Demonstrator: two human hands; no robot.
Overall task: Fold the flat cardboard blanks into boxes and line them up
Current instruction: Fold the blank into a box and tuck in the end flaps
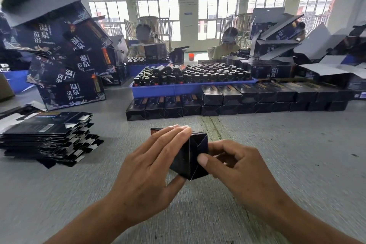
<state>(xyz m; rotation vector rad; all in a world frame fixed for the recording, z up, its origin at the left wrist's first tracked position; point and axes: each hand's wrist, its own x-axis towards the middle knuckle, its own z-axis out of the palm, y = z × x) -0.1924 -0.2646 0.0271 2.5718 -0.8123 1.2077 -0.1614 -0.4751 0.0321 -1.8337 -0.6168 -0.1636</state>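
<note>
Grey table (277, 164), worn surface, runs away from the camera. Near centre: small dark box (190, 156), end flaps folded shut, held between both hands just above the table. Left hand (150, 168): fingers laid straight along the box top, thumb under its lower edge. Right hand (237, 164): fingers curled, thumb pressing the end flap. Left: stack of flat blanks (45, 136). Beyond: finished boxes in rows (237, 101), blue tray of bottles (178, 87). Far: two seated people, windows.
</note>
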